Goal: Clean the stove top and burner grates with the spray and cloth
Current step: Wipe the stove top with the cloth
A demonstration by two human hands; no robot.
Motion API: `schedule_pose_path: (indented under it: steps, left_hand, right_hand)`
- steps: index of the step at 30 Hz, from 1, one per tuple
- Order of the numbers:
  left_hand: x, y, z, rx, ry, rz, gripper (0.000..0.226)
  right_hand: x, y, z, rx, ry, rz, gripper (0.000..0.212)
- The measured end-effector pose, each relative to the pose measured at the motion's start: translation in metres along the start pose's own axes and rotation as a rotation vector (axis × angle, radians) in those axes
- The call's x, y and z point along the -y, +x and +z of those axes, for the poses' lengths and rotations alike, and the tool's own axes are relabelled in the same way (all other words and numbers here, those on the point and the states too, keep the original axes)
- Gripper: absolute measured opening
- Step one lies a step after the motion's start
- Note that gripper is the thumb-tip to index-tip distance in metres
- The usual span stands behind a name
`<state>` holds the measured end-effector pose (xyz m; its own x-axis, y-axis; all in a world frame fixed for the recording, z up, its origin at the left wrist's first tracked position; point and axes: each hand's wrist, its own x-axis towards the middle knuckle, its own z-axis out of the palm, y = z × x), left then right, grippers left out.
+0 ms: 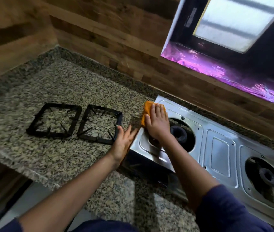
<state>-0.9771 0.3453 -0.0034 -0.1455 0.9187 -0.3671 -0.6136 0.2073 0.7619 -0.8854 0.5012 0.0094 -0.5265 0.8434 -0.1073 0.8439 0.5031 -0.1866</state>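
Note:
A steel two-burner stove top (pixel 220 148) sits on the granite counter at the right, its burners bare. My right hand (pixel 157 122) lies flat with straight fingers on an orange cloth (pixel 147 111), pressing it onto the stove's far left corner. My left hand (pixel 124 143) is open with straight fingers against the stove's left edge. Two black burner grates (pixel 54 121) (pixel 99 125) lie side by side on the counter to the left. No spray bottle is in view.
The speckled granite counter (pixel 32 156) runs left into a corner of wood-panelled wall (pixel 99 39). A window (pixel 233 22) with a purple-lit sill (pixel 216 69) is above the stove. The counter's front edge drops off at the lower left.

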Motion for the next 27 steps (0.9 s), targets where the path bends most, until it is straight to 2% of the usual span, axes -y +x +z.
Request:
schedule_pose_path:
  steps: [5, 9, 12, 18, 20, 23, 27]
  left_hand:
    - [0.001, 0.002, -0.003, -0.041, -0.151, -0.004, 0.084]
    - [0.006, 0.002, -0.006, -0.072, -0.214, -0.018, 0.086]
    - [0.007, 0.003, -0.004, -0.073, -0.179, -0.006, 0.091]
    - [0.007, -0.001, 0.003, -0.155, -0.028, 0.033, 0.09]
    - [0.008, -0.001, 0.003, -0.156, -0.005, 0.045, 0.09]
    - [0.01, 0.001, 0.004, -0.163, -0.025, 0.056, 0.09]
    - [0.011, 0.0, 0.006, -0.16, -0.151, 0.076, 0.088]
  right_hand:
    - [0.018, -0.087, 0.013, -0.016, -0.048, -0.253, 0.07]
    - [0.017, -0.127, 0.017, 0.0, -0.038, -0.388, 0.064]
    - [0.016, -0.1, 0.015, 0.0, -0.012, -0.388, 0.066]
    - [0.006, -0.013, 0.004, 0.033, -0.026, -0.173, 0.064]
    - [0.006, -0.022, 0.005, 0.031, -0.036, -0.195, 0.067]
    - [0.007, -0.079, 0.01, 0.01, -0.025, -0.328, 0.074]
    - [0.0, -0.132, 0.011, 0.05, -0.033, -0.49, 0.07]
